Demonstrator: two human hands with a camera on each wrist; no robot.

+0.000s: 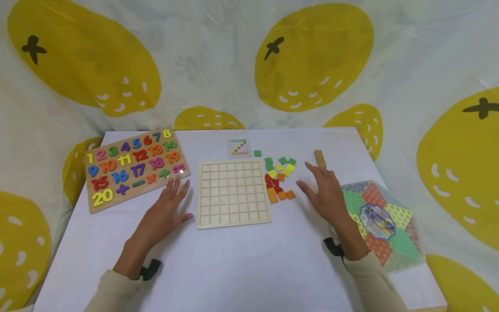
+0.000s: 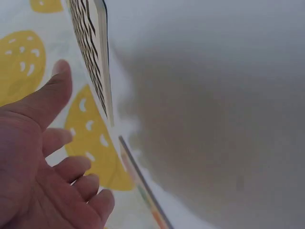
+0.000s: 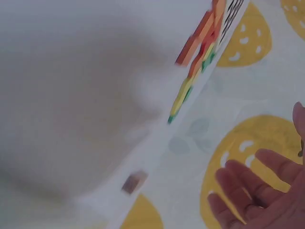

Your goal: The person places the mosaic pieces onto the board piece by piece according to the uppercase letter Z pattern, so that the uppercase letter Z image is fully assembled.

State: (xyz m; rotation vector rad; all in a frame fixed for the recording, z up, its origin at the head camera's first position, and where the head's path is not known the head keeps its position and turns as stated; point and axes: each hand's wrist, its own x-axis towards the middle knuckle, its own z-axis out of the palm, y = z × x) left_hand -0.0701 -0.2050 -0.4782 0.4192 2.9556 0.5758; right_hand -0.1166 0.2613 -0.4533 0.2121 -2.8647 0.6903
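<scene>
A wooden grid board [image 1: 234,194] with bare square cells lies mid-table. My left hand [image 1: 160,216] hovers at its left side, fingers spread, holding nothing; in the left wrist view the same hand [image 2: 57,157] shows its palm with the thumb apart. To the right of the board is a loose group of green, yellow, red and orange tiles [image 1: 281,195]. My right hand [image 1: 327,195] is held over the table right of those tiles, fingers extended and no object in it. A small pattern card [image 1: 239,148] lies behind the board, with one green tile [image 1: 257,153] beside it.
On the left lies a number board [image 1: 134,169] with coloured numerals and signs. A wooden block [image 1: 320,159] sits just beyond my right fingertips. At the right, partly under my right forearm, is a clear packaged set [image 1: 390,229] of coloured pieces. A fruit-print cloth [image 1: 218,65] hangs behind the table.
</scene>
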